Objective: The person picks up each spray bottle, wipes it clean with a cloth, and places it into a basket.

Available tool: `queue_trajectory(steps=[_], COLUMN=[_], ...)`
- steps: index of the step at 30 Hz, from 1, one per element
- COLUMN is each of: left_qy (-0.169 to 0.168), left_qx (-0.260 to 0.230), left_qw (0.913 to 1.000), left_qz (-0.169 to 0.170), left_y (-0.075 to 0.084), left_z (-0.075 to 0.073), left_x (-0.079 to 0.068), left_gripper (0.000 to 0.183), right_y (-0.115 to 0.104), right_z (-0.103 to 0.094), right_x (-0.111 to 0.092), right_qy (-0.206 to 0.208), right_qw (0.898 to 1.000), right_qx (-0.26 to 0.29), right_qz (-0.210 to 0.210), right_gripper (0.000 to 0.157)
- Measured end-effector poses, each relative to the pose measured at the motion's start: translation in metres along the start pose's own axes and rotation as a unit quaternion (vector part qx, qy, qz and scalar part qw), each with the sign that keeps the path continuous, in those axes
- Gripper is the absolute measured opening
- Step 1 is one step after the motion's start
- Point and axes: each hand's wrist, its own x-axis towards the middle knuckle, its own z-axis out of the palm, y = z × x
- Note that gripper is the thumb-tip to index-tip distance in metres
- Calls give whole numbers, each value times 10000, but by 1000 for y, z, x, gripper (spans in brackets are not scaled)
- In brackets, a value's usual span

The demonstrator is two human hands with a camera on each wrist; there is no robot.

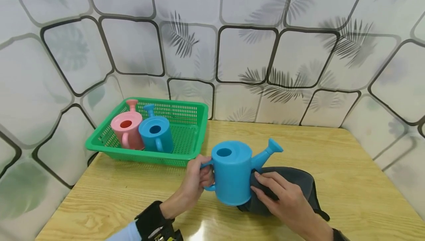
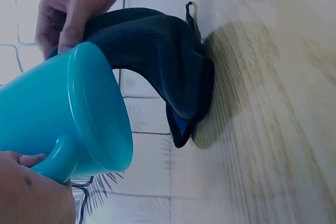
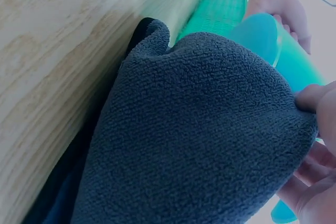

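My left hand [image 1: 198, 176] grips the handle of a blue watering can [image 1: 232, 174], holding it upright above the wooden table, its spout pointing right. From the other side my right hand [image 1: 285, 200] pinches a dark grey cloth [image 1: 295, 176] and holds it against the can's side under the spout. In the left wrist view the cloth [image 2: 152, 51] drapes down from the right fingers toward the table, and the can's base [image 2: 105, 114] shows. The right wrist view shows the cloth's fuzzy face [image 3: 194, 124] bunched between thumb and fingers.
A green plastic basket [image 1: 186, 160] stands at the back left of the wooden table [image 1: 345, 167]. In it, side by side, are a pink watering can [image 1: 127, 130] and another blue watering can [image 1: 156, 134]. A patterned wall covering [image 1: 245, 56] rises behind the table.
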Motion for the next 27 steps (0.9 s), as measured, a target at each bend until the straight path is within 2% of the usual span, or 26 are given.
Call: queue_trajectory(steps=[6,11,16,18,21,24,27], left_qy=[-45,101,92,24,-104,-186,-186], left_qx=[-234,-390,-673,-715,-692,-686,-690], left_qw=[9994,9979,9950,9939,9931,9924,9917], left_qz=[-270,-508,-728,-837,-941,-1003,-1065], left_y=[1,3,2,2,1,0,-1], left_z=[-2,-4,-5,-4,-2,-1,0], left_x=[1,1,1,1,0,-1,-2], left_gripper=[50,49,48,48,48,49,48], right_y=[2,5,8,12,23,33,36], right_z=[1,2,-7,-12,-18,-24,-28], right_x=[-3,-6,-3,0,2,3,8], right_qy=[33,-19,-139,-51,250,539,734], right_qw=[9998,9992,9978,9976,9950,9874,9807], right_qx=[85,161,192,14,-652,-1345,-1721], right_qz=[-192,-377,-619,-691,-709,-642,-569], right_gripper=[42,41,41,41,41,42,41])
